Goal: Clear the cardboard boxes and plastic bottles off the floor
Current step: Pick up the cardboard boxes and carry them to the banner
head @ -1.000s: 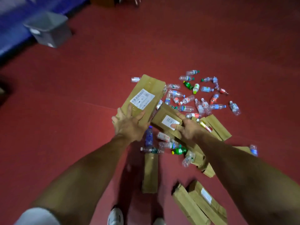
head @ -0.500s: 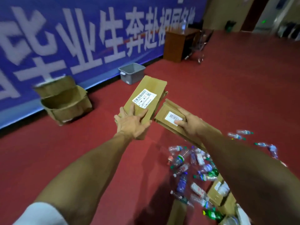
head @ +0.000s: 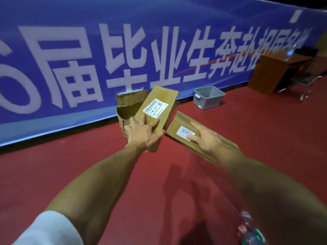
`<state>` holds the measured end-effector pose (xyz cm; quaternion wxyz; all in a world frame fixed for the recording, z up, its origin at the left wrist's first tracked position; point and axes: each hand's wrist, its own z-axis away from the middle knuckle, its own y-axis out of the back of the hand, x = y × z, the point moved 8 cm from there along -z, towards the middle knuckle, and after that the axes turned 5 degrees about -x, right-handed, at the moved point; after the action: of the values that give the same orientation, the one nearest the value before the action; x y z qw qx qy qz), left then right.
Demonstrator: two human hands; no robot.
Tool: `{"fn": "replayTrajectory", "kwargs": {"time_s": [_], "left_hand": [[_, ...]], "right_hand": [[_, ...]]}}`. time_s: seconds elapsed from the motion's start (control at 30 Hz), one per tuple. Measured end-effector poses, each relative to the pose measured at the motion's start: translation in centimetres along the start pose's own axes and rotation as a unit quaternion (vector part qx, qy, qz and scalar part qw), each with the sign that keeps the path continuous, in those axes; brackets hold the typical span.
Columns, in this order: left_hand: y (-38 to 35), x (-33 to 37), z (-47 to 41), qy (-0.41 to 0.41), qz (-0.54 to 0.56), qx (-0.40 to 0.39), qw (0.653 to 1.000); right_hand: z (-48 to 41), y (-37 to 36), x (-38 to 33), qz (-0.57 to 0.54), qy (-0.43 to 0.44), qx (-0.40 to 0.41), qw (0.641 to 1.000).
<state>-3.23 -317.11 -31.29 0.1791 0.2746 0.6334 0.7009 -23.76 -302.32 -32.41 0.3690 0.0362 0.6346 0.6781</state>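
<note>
Barely begun, I judge: left hand (head: 141,136) grips one labelled box (head: 160,99), right hand (head: 206,139) grips a second box (head: 177,121), both held mid-frame above the floor (head: 88,165), not yet stowed; bottles (head: 248,230) lie at lower right.

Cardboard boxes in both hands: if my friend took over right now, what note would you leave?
Left hand grips a flattened brown cardboard box with a white label.
Right hand grips a second flattened labelled cardboard box.
Both are off the red floor, not yet put away.
An open brown cardboard carton and a grey plastic tub stand ahead by the blue banner.
Clear plastic bottles lie on the floor, lower right, uncollected.
</note>
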Motion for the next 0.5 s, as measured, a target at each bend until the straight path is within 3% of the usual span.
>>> {"fn": "replayTrajectory", "kwargs": {"time_s": [0.2, 0.5], "left_hand": [[0.9, -5.3, -8.3, 0.033, -0.021, 0.024, 0.999], [1.3, -7.4, -29.4, 0.067, -0.036, 0.027, 0.997]], "right_hand": [[-11.0, -0.4, -2.7, 0.018, -0.019, -0.032, 0.999], [-35.3, 3.0, -3.5, 0.006, 0.003, -0.038, 0.999]]}}
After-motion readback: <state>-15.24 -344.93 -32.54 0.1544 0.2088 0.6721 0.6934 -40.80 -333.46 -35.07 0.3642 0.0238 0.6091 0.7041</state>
